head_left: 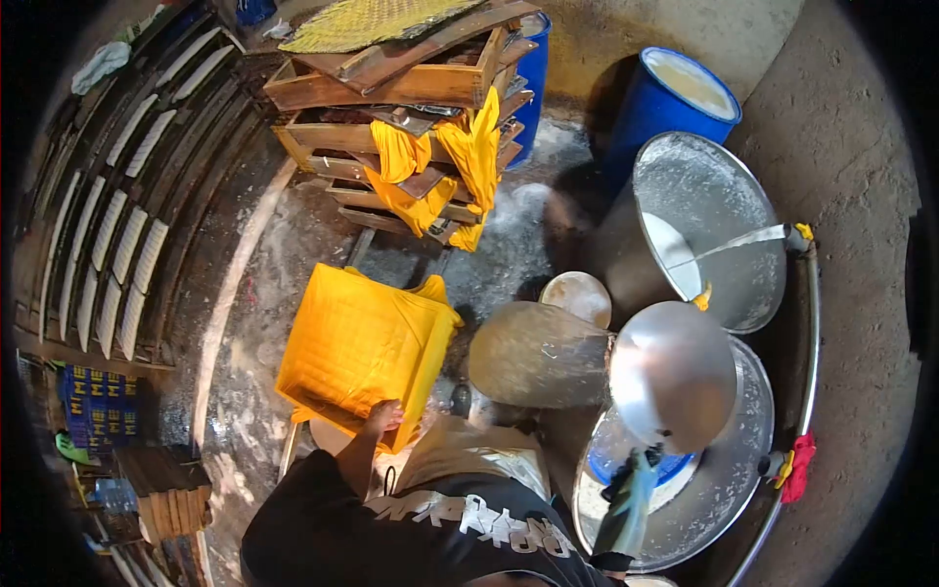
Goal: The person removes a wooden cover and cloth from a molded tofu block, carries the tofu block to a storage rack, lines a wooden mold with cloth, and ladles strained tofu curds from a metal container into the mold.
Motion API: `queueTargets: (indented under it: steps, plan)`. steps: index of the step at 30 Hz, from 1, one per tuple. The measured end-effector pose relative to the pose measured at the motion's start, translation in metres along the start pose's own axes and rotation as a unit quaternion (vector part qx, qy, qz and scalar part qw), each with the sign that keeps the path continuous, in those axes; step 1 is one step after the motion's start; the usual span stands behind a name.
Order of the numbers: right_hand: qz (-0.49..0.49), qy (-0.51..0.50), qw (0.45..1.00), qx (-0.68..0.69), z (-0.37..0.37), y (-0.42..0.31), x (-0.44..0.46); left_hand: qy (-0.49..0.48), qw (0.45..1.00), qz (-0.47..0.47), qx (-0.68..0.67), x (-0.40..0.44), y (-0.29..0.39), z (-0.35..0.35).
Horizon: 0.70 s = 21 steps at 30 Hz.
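My bare left hand (pixel 387 415) rests on the near edge of a yellow cloth (pixel 357 342) that covers a box-shaped form; its fingers look spread. On the right, my gloved right hand (pixel 641 468) grips the handle of a round metal pan (pixel 673 372). That pan hangs over a large metal vat (pixel 729 489), which holds white material and a blue-rimmed container (pixel 675 472). A round board-like lid (pixel 538 354) lies left of the pan, with a smaller round container (pixel 577 298) behind it.
Behind stand stacked wooden frames (pixel 391 88) draped with yellow cloth, and a blue barrel (pixel 636 122). A second metal vat (pixel 724 196) holds white liquid and a pipe end. A metal pipe (pixel 814 342) runs along the right. Racks with white strips (pixel 137 240) stand at left.
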State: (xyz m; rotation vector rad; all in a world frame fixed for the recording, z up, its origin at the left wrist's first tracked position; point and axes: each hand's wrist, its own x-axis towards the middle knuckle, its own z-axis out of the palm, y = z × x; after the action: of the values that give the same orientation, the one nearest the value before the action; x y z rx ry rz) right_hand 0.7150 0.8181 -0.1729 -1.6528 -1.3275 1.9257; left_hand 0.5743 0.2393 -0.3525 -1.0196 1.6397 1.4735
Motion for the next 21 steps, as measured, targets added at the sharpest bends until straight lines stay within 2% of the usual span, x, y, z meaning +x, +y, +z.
queueTargets:
  steps: [2,4,5,6,8,10,11,12,13,14,16,17,19,21]
  plan:
    - [-0.028,0.011,0.999,0.034,-0.001,-0.04,-0.027,-0.012,1.0,0.016,-0.024,-0.01,0.014,0.013]
    - [0.014,0.067,0.99,0.124,-0.021,-0.051,-0.02,-0.036,0.999,0.03,-0.014,-0.029,0.034,0.036]
    - [-0.032,0.117,0.985,0.12,-0.022,-0.056,-0.018,-0.054,0.998,0.04,-0.004,-0.036,0.041,0.046]
    - [-0.026,0.129,0.983,0.132,-0.016,-0.06,-0.013,-0.079,0.996,0.049,0.01,-0.038,0.049,0.06]
    - [-0.007,0.122,0.979,0.165,-0.078,-0.023,0.048,-0.087,0.992,0.051,0.071,-0.037,0.059,0.086]
    - [0.036,0.106,0.974,0.199,-0.154,0.045,0.122,-0.095,0.981,0.07,0.152,-0.032,0.063,0.114]
    - [0.024,0.159,0.974,0.161,-0.172,0.055,0.144,-0.093,0.972,0.056,0.209,-0.029,0.07,0.131]
    - [0.017,0.213,0.969,0.121,-0.189,0.063,0.166,-0.131,0.974,0.034,0.18,-0.025,0.075,0.14]
    - [0.006,0.261,0.96,0.105,-0.197,0.051,0.173,-0.096,0.958,0.092,0.254,-0.049,0.082,0.171]
    - [-0.002,0.3,0.95,0.086,-0.205,0.035,0.18,-0.078,0.951,0.088,0.287,-0.057,0.089,0.192]
    - [0.009,0.419,0.904,-0.082,-0.246,0.07,0.242,-0.083,0.934,0.101,0.332,-0.077,0.098,0.229]
    - [0.025,0.428,0.901,-0.073,-0.261,0.077,0.264,-0.095,0.931,0.107,0.336,-0.088,0.101,0.245]
    - [0.114,0.466,0.864,-0.155,-0.272,0.089,0.302,-0.097,0.923,0.112,0.354,-0.11,0.104,0.27]
    - [0.121,0.453,0.871,-0.148,-0.277,0.097,0.32,-0.094,0.915,0.115,0.375,-0.131,0.104,0.29]
